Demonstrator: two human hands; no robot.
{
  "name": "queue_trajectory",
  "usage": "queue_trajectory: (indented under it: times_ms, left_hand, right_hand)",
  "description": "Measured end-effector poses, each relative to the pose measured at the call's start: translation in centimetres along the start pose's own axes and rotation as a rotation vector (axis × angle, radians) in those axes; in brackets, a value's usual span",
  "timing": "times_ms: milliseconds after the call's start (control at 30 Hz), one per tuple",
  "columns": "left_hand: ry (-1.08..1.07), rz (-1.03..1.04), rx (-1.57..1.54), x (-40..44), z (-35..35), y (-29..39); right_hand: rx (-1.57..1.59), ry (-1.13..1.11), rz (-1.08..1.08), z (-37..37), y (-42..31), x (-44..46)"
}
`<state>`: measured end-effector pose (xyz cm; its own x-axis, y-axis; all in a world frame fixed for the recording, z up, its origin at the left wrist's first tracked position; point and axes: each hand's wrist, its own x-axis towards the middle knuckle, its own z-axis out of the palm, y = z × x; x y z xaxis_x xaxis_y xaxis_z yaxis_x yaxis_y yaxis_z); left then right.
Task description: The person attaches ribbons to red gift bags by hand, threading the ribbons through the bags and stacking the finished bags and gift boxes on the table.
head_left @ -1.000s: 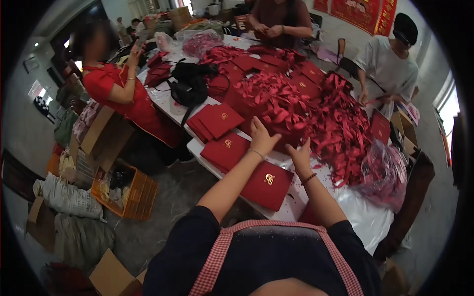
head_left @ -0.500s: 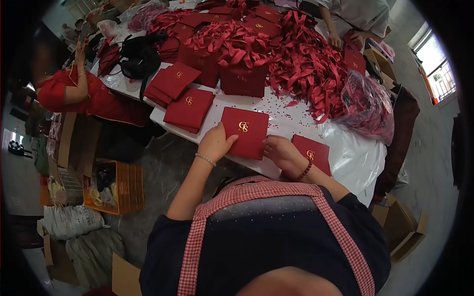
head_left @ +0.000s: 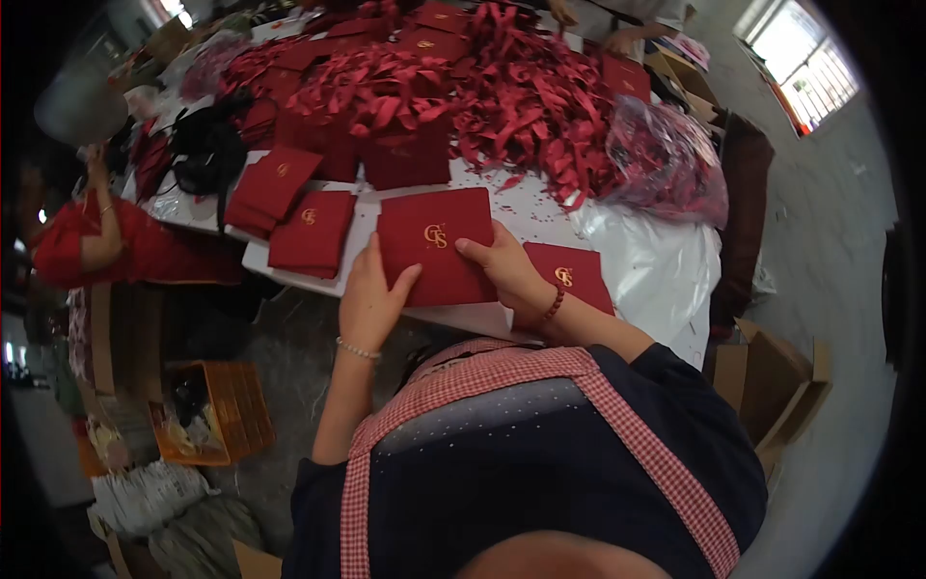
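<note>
A flat dark-red piece with a gold logo, like a folded gift bag (head_left: 431,265), is held between my two hands over the table's near edge. My left hand (head_left: 374,297) grips its left side, thumb on the front face. At the right side my right hand (head_left: 509,265) pinches it, thumb on top beside the logo and the other fingers hidden behind. Partly under my right forearm lies a similar red bag (head_left: 579,265). To the left sit a stack of red bags (head_left: 311,236) and another stack (head_left: 275,188) overlapping behind it.
A large heap of red ribbons (head_left: 540,106) covers the far table, beside a clear plastic bag (head_left: 666,159). White plastic sheeting (head_left: 661,256) covers the table's right part. An orange crate (head_left: 217,415) stands lower left, an open carton (head_left: 772,386) right. A person in red (head_left: 125,241) is at left.
The view has shifted, so the table appears farther left. My right hand has moved from the bag's right edge onto its front, its thumb now near the logo.
</note>
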<state>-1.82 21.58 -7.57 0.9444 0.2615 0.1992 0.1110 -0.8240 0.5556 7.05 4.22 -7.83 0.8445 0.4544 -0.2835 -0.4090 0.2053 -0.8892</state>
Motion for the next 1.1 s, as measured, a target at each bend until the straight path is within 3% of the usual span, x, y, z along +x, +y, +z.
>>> queue_trajectory:
  times_ms: [33,67,100,133,167,200,267,333,400,433,500,567,600,733,800,900,967,1033,1067,1100]
  left_hand:
    - [0.100,0.082,-0.045,0.2,-0.2,1.3]
    - [-0.014,-0.084,-0.385,0.3,-0.5,3.0]
    - [-0.054,-0.066,-0.406,0.5,0.1,4.2]
    - [-0.170,-0.086,-0.623,0.8,0.7,5.3]
    - [-0.282,-0.113,-0.832,1.1,1.2,6.4]
    - [-0.381,-0.079,-0.844,1.2,1.9,8.4]
    - [-0.304,0.223,-0.457,0.6,6.5,9.0]
    - [-0.550,0.083,-0.396,0.2,7.7,10.8]
    - [-0.739,0.056,-0.262,-0.1,10.5,10.3]
    - [-0.737,0.062,-0.254,-0.1,10.5,10.5]
    - [-0.850,0.041,-0.109,-0.2,10.4,11.0]
    - [-0.868,0.026,-0.040,-0.2,9.9,11.2]
    - [-0.874,0.004,-0.079,-0.2,9.8,10.9]
    - [-0.771,0.058,-0.234,-0.8,12.1,8.9]
    - [-0.743,0.046,-0.246,-1.3,12.7,8.6]
    - [-0.688,0.040,-0.266,-1.9,12.7,9.1]
    - [-0.655,0.043,-0.272,-1.8,12.3,9.7]
    - [-0.697,-0.016,-0.243,-1.7,11.7,10.0]
    - [-0.688,-0.023,-0.248,-1.6,11.9,9.8]
    - [-0.784,-0.134,-0.534,-1.7,12.4,9.6]
  right_hand:
    - [0.025,-0.012,-0.046,-1.0,-1.6,-0.9]
    - [0.061,0.004,-0.062,-2.3,-3.0,-1.9]
    - [0.095,0.010,-0.079,-3.7,-4.4,-2.7]
    - [0.079,-0.044,-0.115,-5.3,-5.9,-3.8]
    - [0.095,0.011,-0.057,-6.9,-6.7,-4.9]
    - [0.112,0.059,0.000,-8.4,-7.3,-5.9]
    - [0.089,0.093,-0.008,-11.6,-5.9,-7.0]
    - [-0.150,0.312,0.040,-14.9,-3.0,-7.5]
    - [-0.693,0.395,-0.096,-16.9,0.3,-8.5]
    - [-0.982,0.424,-0.165,-16.8,0.9,-9.1]
    - [-1.039,0.454,-0.159,-16.6,2.5,-10.1]
    - [-1.123,0.698,-0.344,-17.3,5.0,-10.3]
    - [-0.724,0.586,-0.155,-17.5,4.6,-10.3]
    - [-0.771,0.557,-0.101,-17.5,5.5,-10.2]
    - [-0.465,0.417,-0.085,-17.3,4.6,-10.0]
    - [-0.334,0.438,0.064,-18.0,2.0,-9.8]
    - [-0.371,0.353,0.113,-17.4,-1.3,-10.5]
    - [-0.728,0.156,0.094,-17.5,-1.7,-10.9]
    - [-0.736,0.146,0.094,-17.7,-1.2,-10.8]
    - [-0.709,0.196,0.060,-17.8,-0.5,-10.8]
